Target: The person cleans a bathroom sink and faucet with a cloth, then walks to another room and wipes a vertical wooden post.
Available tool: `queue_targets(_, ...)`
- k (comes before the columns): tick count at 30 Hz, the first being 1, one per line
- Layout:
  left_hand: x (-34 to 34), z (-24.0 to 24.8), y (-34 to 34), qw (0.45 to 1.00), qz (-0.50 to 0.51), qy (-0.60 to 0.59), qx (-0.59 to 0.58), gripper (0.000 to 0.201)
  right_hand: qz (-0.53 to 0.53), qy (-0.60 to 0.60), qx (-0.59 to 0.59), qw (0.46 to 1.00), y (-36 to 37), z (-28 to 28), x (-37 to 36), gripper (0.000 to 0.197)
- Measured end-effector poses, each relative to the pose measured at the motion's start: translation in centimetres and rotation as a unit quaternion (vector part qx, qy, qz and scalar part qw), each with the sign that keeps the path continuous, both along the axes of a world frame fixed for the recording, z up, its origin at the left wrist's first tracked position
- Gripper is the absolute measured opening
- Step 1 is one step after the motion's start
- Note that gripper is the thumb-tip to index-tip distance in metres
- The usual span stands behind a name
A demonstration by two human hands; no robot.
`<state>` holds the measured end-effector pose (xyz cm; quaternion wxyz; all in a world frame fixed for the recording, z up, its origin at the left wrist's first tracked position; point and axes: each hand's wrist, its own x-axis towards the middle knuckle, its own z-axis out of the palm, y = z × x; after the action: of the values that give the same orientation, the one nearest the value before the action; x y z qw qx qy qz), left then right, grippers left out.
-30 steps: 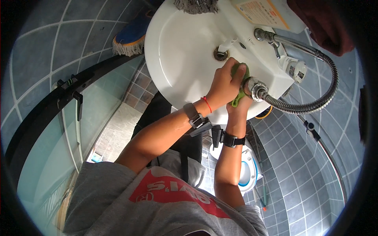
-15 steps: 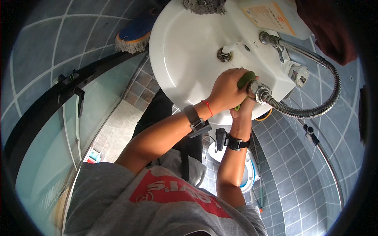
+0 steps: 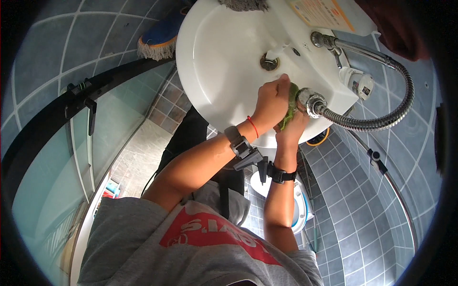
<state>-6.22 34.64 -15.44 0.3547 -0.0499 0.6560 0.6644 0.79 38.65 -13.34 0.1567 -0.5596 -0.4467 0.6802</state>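
A red-printed grey T-shirt (image 3: 202, 252), red bracelet (image 3: 254, 126) and dark wrist straps (image 3: 285, 177) are worn.

I can't see most of the green cloth (image 3: 288, 117), because the left hand (image 3: 273, 102) covers it, and the right hand's (image 3: 293, 126) fingertips are lost to me behind the cloth and the chrome tap fitting (image 3: 312, 102). My view's top edge cuts off the washbasin (image 3: 214, 52), the gray mop head (image 3: 243, 4) and the white jug (image 3: 362, 21); the dark red cloth (image 3: 396, 28) also runs out there. The right forearm hides part of the toilet (image 3: 299, 209) from me. Small colored items (image 3: 113, 188) beside the glass door (image 3: 112, 128) are too tiny for me to identify.
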Motion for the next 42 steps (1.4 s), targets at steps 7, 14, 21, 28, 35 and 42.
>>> queue_targets(7,0.2,0.0,-0.8,0.929,0.114,-0.314,0.157,0.044,0.207,-0.080,0.225,0.949,2.7,-0.5,2.7,0.032)
queue_targets(14,-1.4,-0.5,-4.0,0.942,-0.012,-0.305,0.141,0.047,0.305,-0.047,0.331,0.892,4.8,2.3,2.7,0.031)
queue_targets(21,0.4,1.9,-3.1,0.875,-0.052,-0.419,0.238,0.045,0.418,0.049,0.309,0.853,5.6,1.5,1.9,0.034)
queue_targets(28,2.9,1.6,-0.2,0.907,0.055,-0.331,0.253,0.038,0.414,0.091,0.437,0.793,6.6,-0.6,0.9,0.034)
queue_targets(35,2.8,1.1,1.1,0.972,0.189,-0.069,0.119,0.042,0.254,0.030,0.204,0.945,6.7,-2.3,3.2,0.041)
queue_targets(42,4.1,1.2,0.0,0.985,0.125,0.035,0.115,0.046,0.123,0.212,-0.167,0.955,4.1,-0.8,1.7,0.040)
